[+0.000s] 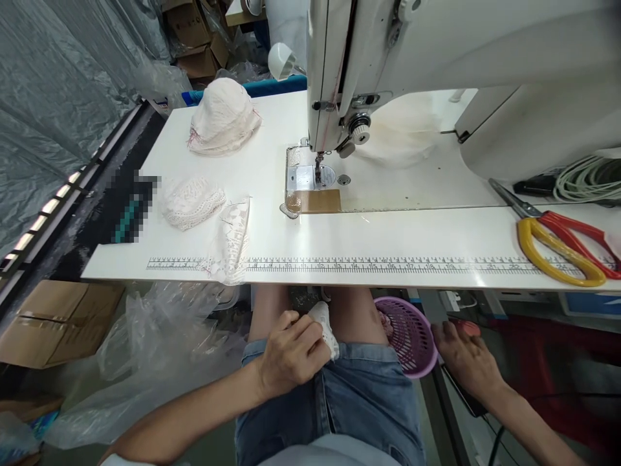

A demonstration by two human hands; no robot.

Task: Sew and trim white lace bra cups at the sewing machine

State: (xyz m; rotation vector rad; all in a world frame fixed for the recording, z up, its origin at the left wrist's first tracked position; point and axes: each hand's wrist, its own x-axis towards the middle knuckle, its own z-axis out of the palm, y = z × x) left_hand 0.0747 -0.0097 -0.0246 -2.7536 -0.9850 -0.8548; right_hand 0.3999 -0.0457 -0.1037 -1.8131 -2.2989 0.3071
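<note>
My left hand [290, 353] rests on my lap below the table edge, fingers closed on a small white lace piece [325, 325]. My right hand [464, 359] lies lower right beside a purple plastic basket [410, 336], its fingertips touching a small red object [466, 327]; whether it grips it I cannot tell. Above, a white sewing machine [436, 58] stands on the white table [388, 239], its needle and presser foot [317, 169] bare.
A stack of lace cups [223, 118] sits far left on the table, more lace pieces [194, 202] and a clear bag [233, 243] nearer. Red-and-yellow scissors [563, 243] lie at the right. Plastic sheeting [160, 343] and cardboard boxes [58, 320] fill the floor on the left.
</note>
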